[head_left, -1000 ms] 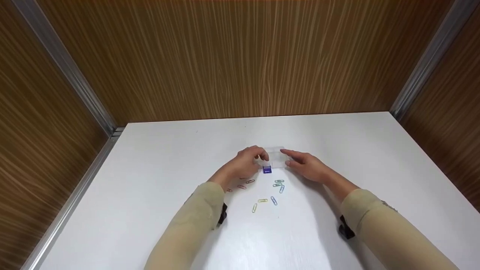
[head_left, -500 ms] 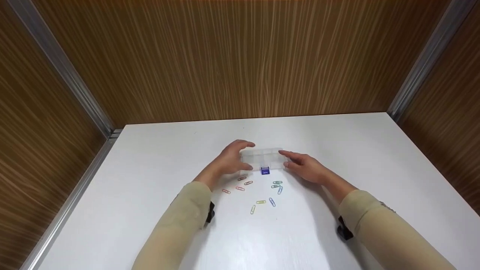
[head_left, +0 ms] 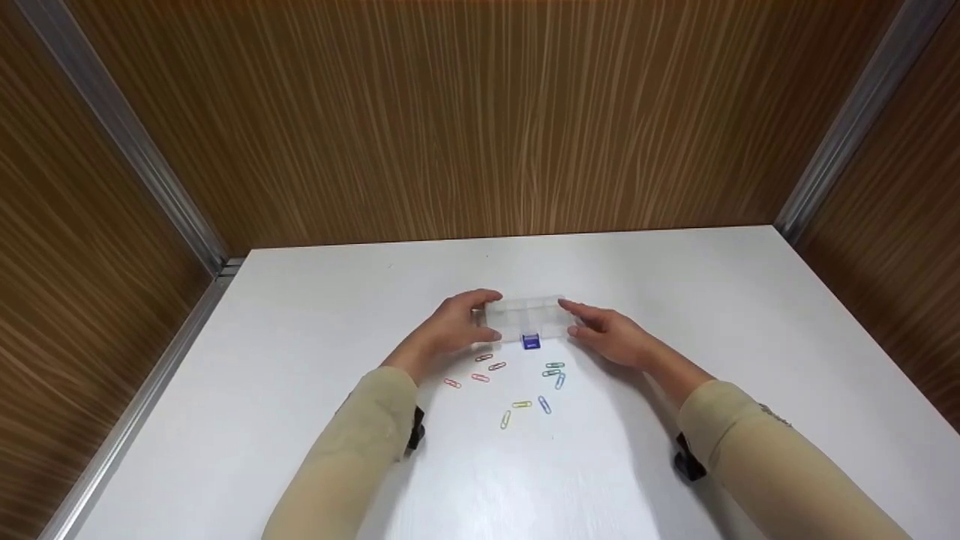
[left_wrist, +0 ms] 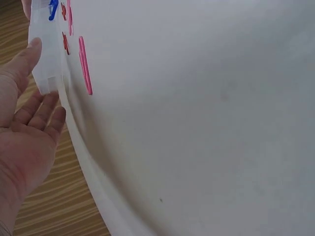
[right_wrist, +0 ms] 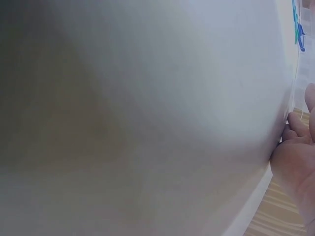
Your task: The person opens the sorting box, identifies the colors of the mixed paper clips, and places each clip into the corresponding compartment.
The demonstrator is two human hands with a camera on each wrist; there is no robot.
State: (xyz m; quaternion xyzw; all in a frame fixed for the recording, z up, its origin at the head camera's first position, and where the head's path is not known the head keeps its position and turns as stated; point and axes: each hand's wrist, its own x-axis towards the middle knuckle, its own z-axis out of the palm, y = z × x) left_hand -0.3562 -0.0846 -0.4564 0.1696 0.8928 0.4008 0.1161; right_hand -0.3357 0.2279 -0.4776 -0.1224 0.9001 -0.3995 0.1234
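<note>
White table (head_left: 315, 360) boxed in by wood-grain walls (head_left: 480, 112); paper clips (head_left: 525, 382) scattered; both hands (head_left: 450, 330) (head_left: 611, 334), fingers relaxed, touch the clear compartment box (head_left: 527, 319).

Office-like booth: white desk (head_left: 315, 352), wood-panelled walls (head_left: 480, 112), paper clips (head_left: 525, 386).
</note>
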